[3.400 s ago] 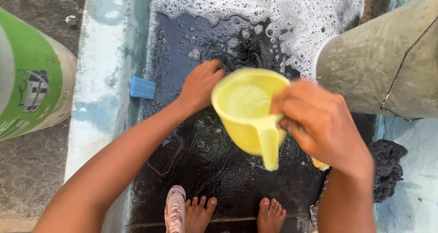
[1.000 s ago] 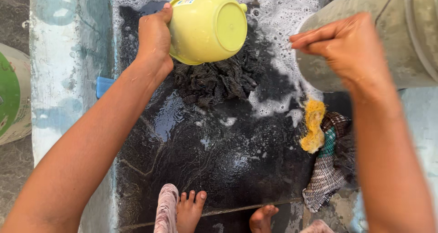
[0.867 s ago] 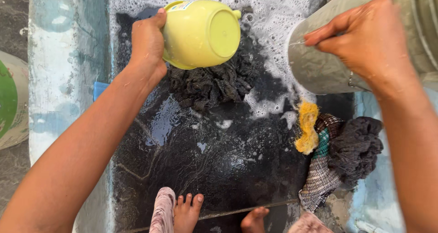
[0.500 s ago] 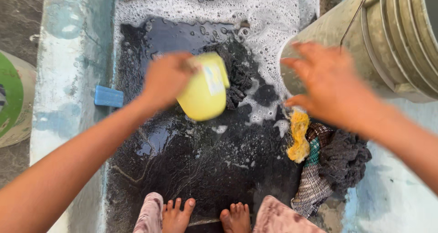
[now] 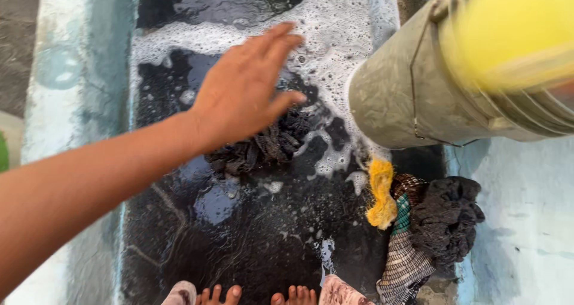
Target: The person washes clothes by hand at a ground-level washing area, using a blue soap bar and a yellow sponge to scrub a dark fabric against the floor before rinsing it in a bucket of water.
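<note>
Left hand empties as yellow mug swings to the bucket.

Head view: the left hand [image 5: 242, 93] now hangs open and empty, fingers spread, above the dark wet cloth [image 5: 260, 145] bunched on the black slab [image 5: 239, 233]; half a second ago it gripped the mug just over that cloth. The mug [image 5: 511, 33] is now a yellow blur at top right, over the mouth of the grey bucket [image 5: 412, 96]. The right hand, seen reaching toward the bucket before, is out of view, so its grip cannot be told. Foam [image 5: 335, 24] spreads across the slab's far end. A yellow scrubber [image 5: 381, 194] lies just beside a checked cloth [image 5: 405, 260] and a dark bundle [image 5: 445, 218] on the right, where they lay earlier. Bare toes [image 5: 257, 294] show at the bottom edge.
</note>
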